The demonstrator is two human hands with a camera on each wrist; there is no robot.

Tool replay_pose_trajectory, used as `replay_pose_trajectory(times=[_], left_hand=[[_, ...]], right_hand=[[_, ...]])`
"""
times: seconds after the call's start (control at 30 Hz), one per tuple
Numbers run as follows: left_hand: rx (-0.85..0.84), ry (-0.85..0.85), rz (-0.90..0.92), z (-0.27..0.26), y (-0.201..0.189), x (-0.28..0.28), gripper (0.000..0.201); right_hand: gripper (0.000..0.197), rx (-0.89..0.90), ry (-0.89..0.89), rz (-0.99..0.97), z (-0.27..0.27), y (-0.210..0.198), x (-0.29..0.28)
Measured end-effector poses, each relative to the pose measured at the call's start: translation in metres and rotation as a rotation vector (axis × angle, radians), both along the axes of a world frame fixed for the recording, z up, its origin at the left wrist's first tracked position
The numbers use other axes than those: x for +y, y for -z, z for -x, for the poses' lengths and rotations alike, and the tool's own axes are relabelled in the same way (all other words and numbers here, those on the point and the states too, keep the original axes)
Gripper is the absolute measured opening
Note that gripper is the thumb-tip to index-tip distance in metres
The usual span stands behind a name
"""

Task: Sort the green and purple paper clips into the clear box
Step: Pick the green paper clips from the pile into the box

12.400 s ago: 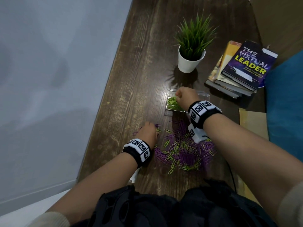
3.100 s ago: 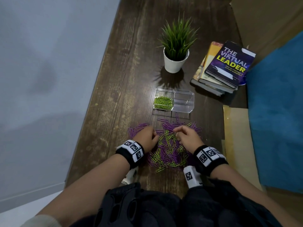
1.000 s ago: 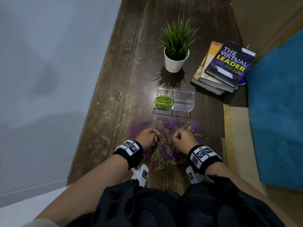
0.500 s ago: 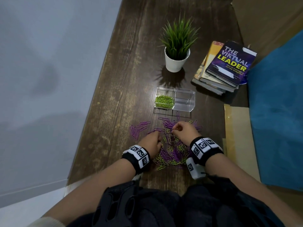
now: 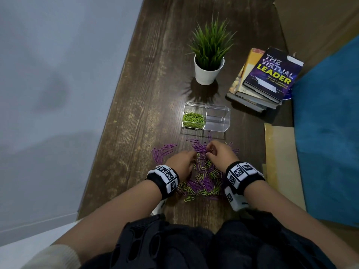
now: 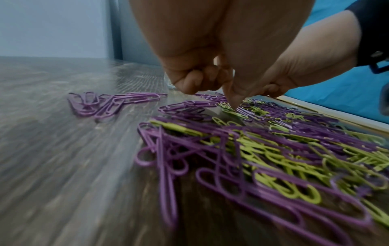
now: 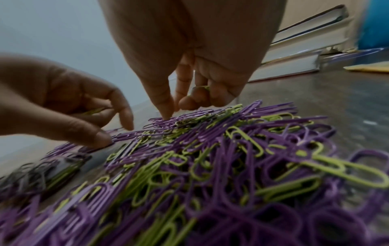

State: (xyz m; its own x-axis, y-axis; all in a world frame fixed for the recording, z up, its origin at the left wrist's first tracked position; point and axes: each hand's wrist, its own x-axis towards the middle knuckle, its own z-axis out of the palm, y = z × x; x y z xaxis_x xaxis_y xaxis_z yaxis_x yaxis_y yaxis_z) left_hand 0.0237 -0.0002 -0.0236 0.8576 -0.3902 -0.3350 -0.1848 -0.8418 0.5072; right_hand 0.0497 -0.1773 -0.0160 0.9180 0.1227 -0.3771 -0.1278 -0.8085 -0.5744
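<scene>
A mixed pile of green and purple paper clips (image 5: 202,179) lies on the dark wooden table, with a small all-purple group (image 5: 163,151) to its left. Both hands work at the pile's far edge. My left hand (image 5: 191,162) has curled fingers and one fingertip (image 6: 232,101) down on the clips; in the right wrist view it pinches a green clip (image 7: 94,111). My right hand (image 5: 210,151) touches a purple clip with a fingertip (image 7: 166,114) while its curled fingers keep a green clip (image 7: 202,87). Beyond the pile stands the clear box (image 5: 217,125), with green clips (image 5: 194,119) in its left compartment.
A potted plant (image 5: 209,61) stands behind the box. A stack of books (image 5: 266,78) lies at the right rear. A tan envelope (image 5: 281,162) and blue fabric (image 5: 328,133) border the right side. The table's left edge (image 5: 108,133) drops to the floor.
Over the last second my right hand has shifted forward to the pile's far edge, and my left hand has stayed at the pile's left side, edging slightly forward.
</scene>
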Motion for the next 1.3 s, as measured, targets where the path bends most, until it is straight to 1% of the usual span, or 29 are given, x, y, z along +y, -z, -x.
replay_pose_trajectory(times=[0.1, 0.2, 0.3, 0.43, 0.5, 0.57, 0.67, 0.77, 0.9, 1.0, 1.1, 1.2, 1.3], left_hand=[[-0.019, 0.081, -0.021, -0.004, 0.0, -0.004, 0.028], [-0.012, 0.131, -0.062, -0.002, 0.002, -0.002, 0.026], [-0.025, 0.105, -0.057, 0.001, 0.006, 0.006, 0.021], [-0.022, 0.077, -0.048, 0.002, 0.008, 0.02, 0.017], [-0.023, 0.064, -0.043, 0.001, 0.009, 0.024, 0.016], [-0.028, 0.045, -0.026, 0.001, 0.009, 0.026, 0.017], [-0.007, 0.05, -0.03, 0.0, 0.008, 0.025, 0.021], [-0.001, 0.067, -0.059, 0.001, 0.007, 0.023, 0.019], [-0.003, 0.077, -0.089, 0.001, 0.007, 0.026, 0.017], [0.027, 0.046, -0.075, 0.0, 0.008, 0.029, 0.011], [0.074, 0.0, -0.037, -0.001, 0.006, 0.033, 0.004], [0.072, -0.111, -0.007, -0.007, 0.003, 0.042, 0.004], [0.053, -0.194, -0.027, -0.013, 0.004, 0.051, 0.004]], right_hand=[[0.011, 0.007, -0.11, 0.039, 0.004, 0.003, 0.006], [0.007, 0.022, -0.147, 0.076, 0.008, 0.01, 0.011], [0.002, 0.046, -0.06, 0.04, 0.006, 0.012, 0.009], [0.005, 0.044, 0.102, 0.026, -0.003, 0.007, 0.001], [0.008, 0.021, 0.125, 0.034, -0.005, 0.005, 0.001], [0.009, 0.023, 0.072, 0.067, -0.003, 0.004, 0.009], [0.022, 0.041, -0.027, 0.176, 0.003, 0.004, 0.028], [0.033, 0.012, -0.066, 0.302, 0.007, 0.008, 0.041], [0.025, 0.018, -0.09, 0.302, 0.007, 0.012, 0.049], [0.021, -0.004, -0.101, 0.296, 0.007, 0.011, 0.052], [0.022, -0.03, -0.128, 0.28, 0.008, 0.013, 0.051], [0.022, -0.026, -0.143, 0.241, 0.009, 0.014, 0.047], [0.019, -0.035, -0.146, 0.194, 0.01, 0.013, 0.041]])
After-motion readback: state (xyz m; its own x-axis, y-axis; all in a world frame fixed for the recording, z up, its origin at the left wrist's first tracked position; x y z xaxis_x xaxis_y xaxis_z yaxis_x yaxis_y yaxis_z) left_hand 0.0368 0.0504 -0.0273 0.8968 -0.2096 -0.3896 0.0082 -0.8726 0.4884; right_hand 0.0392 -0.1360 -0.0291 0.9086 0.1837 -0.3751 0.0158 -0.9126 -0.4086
